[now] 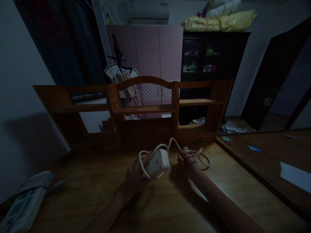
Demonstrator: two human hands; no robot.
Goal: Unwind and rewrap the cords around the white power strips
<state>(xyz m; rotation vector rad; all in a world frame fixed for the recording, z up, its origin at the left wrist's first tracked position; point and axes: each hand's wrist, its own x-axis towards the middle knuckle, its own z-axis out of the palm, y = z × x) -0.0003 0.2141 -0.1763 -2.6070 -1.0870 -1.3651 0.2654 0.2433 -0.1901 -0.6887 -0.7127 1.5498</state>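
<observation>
While the left hand [137, 175] grips the strip [159, 162] above the desk [97, 184] and the right hand [186, 162] pinches its cord [172, 138], uneven tugging could snarl it or jerk the strip loose. Behind, the black cabinet [227, 48] holds a green item [210, 50] and others too dim to name.

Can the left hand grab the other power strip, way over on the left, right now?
Probably not yet: the left hand is holding a white power strip and loops of cord. The other power strip lies on that hand's side of the desk, so a freed hand might reach it.
</observation>
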